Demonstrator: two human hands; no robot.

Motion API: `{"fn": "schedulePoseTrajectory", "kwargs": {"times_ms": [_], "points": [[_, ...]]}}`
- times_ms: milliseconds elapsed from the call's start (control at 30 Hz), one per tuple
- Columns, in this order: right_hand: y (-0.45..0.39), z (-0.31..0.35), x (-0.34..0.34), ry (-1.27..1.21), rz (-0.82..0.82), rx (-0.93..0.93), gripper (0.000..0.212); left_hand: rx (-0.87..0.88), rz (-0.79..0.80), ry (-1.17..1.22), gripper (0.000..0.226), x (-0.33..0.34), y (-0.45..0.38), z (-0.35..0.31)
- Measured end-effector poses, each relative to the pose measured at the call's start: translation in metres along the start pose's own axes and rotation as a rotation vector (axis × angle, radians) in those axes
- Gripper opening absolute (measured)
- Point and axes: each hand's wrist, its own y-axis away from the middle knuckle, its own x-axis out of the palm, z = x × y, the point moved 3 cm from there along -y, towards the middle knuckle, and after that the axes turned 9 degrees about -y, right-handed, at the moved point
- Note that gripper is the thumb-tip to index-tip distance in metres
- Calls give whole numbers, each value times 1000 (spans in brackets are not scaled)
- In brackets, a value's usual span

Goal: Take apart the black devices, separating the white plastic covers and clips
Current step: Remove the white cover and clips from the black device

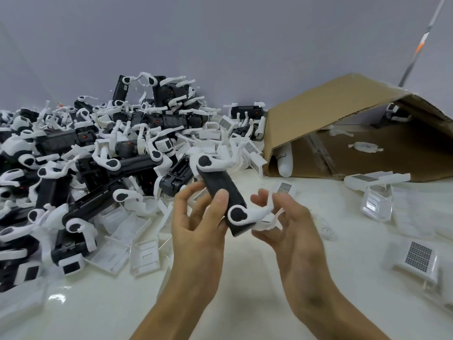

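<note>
Left hand grips black device, centre frame; right hand pinches near white clip. Far clip attached. Large pile left, undone; few loose covers right. Early stage.

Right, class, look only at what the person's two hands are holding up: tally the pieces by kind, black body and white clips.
Black rectangular device body: 1
White plastic clips with round black centres: 2
Total: 3

White table bears devices heap, cardboard box.
</note>
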Motion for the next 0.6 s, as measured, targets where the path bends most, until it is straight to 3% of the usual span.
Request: {"fn": "schedulePoseTrajectory", "kwargs": {"times_ms": [67, 167, 300, 333, 400, 467, 500, 600], "points": [[-1, 1, 0, 143, -16, -13, 45, 140, -46, -137, 45, -4, 1, -4], [-8, 1, -9, 194, 2, 38, 71, 431, -25, -530, 42, -9, 5, -10], [-8, 3, -1, 93, 175, 188, 46, 462, 172, -675, 28, -3, 7, -6], [-8, 4, -1, 52, 156, 201, 44, 470, 129, -700, 28, -5, 4, -9], [-11, 6, -6, -31, 55, 198, 38, 501, -104, -807, 28, -20, -5, -20], [-14, 10, -14, -122, -52, 191, 30, 445, -376, -973, 38, -43, -19, -33], [-15, 12, -17, -162, -92, 189, 30, 364, -439, -1092, 50, -54, -26, -38], [-17, 14, -21, -197, -152, 197, 33, 40, -360, -1496, 64, -72, -42, -36]]}}
